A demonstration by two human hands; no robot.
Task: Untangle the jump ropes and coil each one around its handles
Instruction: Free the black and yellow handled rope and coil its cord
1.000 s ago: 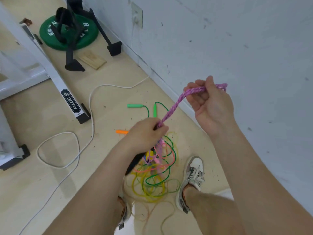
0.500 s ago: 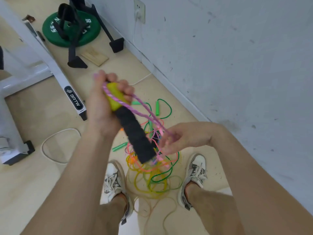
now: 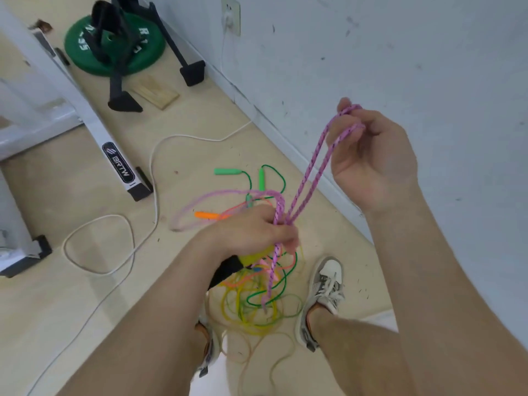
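My left hand (image 3: 254,230) grips the black and yellow handle (image 3: 225,271) of the pink braided rope (image 3: 310,172), and the handle's black end sticks out below my wrist. My right hand (image 3: 368,150) is raised near the wall and pinches a doubled loop of that pink rope, which runs taut down to my left hand. A blurred pink loop swings out to the left of my left hand. Below, a tangle of yellow, green and orange ropes (image 3: 257,304) lies on the floor between my feet. Two green handles (image 3: 228,171) and an orange handle (image 3: 207,215) lie beyond it.
The wall (image 3: 400,52) rises close on the right. A white cable (image 3: 154,167) snakes over the wooden floor from a wall socket. A white machine frame (image 3: 85,115), a green weight plate (image 3: 114,44) with a black stand and a wooden block (image 3: 155,92) stand at the back left.
My left hand has come down with the handle from chest height to just above the tangle. My right hand has risen to the right, drawing a doubled length of pink rope up with it.
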